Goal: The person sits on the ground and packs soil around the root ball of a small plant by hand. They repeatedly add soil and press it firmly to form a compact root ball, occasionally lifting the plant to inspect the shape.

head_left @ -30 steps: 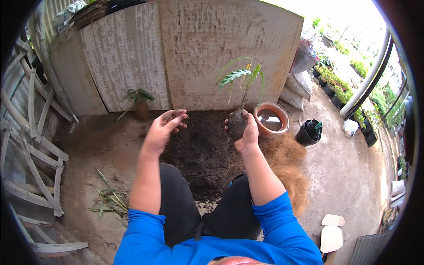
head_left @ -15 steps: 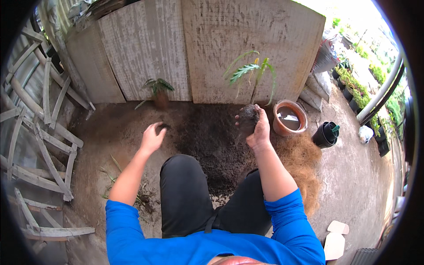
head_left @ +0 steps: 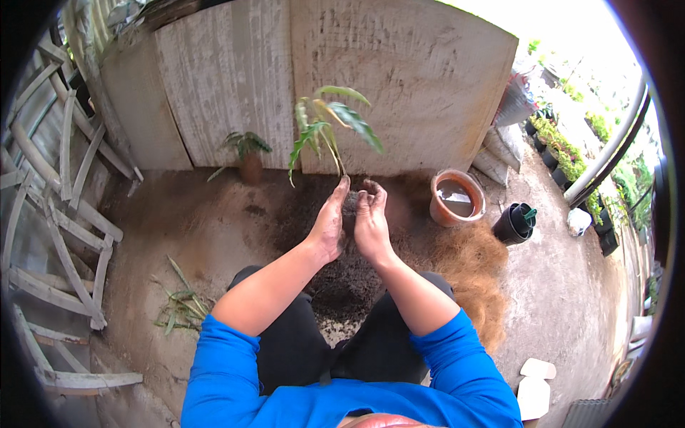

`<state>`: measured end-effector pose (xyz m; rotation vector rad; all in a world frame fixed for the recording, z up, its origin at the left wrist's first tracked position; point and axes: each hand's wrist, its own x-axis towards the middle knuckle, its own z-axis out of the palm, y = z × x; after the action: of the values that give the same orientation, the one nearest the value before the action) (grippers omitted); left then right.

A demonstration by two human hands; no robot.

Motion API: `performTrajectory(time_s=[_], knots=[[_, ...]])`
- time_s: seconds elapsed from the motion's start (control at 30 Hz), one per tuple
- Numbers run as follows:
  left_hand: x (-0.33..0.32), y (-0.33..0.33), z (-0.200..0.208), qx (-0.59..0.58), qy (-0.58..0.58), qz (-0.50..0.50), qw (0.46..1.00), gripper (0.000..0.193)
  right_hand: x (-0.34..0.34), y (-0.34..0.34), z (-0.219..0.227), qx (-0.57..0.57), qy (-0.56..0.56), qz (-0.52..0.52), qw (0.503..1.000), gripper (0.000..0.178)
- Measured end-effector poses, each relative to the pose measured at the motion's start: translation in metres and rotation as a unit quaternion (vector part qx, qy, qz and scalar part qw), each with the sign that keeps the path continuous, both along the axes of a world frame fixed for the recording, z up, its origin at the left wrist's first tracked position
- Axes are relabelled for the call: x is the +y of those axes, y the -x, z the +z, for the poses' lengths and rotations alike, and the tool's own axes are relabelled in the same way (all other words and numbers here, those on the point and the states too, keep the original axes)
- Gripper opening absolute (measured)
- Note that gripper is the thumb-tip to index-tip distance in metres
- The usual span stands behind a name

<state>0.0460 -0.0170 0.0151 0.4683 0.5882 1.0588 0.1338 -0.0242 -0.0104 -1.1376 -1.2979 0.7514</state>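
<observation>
A leafy plant (head_left: 330,135) with long jagged green leaves stands above the dark soil pile (head_left: 342,282), its leaves slightly blurred. Its soil-covered root ball (head_left: 349,205) is mostly hidden between my two hands. My left hand (head_left: 330,225) presses against the ball from the left, fingers fairly straight and close together. From the right, my right hand (head_left: 372,225) curls its fingers round it. Dirt coats the fingers of both. Farther left, a smaller plant (head_left: 250,157) with a brown base leans near the board wall.
A terracotta-coloured pot (head_left: 436,208) holding murky water stands to the right, beside black nested pots (head_left: 512,225). Brown coir fibre (head_left: 474,274) lies by my right knee. Loose cut leaves (head_left: 182,303) are on the floor at left. Wooden frames (head_left: 71,250) line the left side; boards (head_left: 399,85) stand behind.
My left hand has come from the floor at left to the root ball. The plant has moved left in my right hand and now sits between both hands.
</observation>
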Motion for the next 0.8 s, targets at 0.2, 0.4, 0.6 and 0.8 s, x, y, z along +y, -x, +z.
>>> performTrajectory(time_s=[0.2, 0.4, 0.6, 0.8], knots=[[-0.011, 0.006, 0.001, -0.051, 0.014, 0.003, 0.999, 0.032, -0.013, 0.011, 0.007, -0.175, 0.103, -0.009, 0.979, 0.051], [0.008, 0.028, -0.023, -0.034, 0.081, -0.004, 0.996, 0.027, 0.007, -0.007, -0.001, -0.002, 0.035, 0.045, 0.998, 0.039], [0.031, 0.059, -0.021, -0.168, 0.096, 0.037, 0.98, 0.016, 0.012, -0.021, 0.005, -0.019, 0.069, 0.085, 0.994, 0.019], [0.042, 0.065, -0.022, -0.236, 0.108, 0.067, 0.964, 0.014, -0.007, -0.001, 0.016, -0.252, 0.071, 0.138, 0.955, 0.034]])
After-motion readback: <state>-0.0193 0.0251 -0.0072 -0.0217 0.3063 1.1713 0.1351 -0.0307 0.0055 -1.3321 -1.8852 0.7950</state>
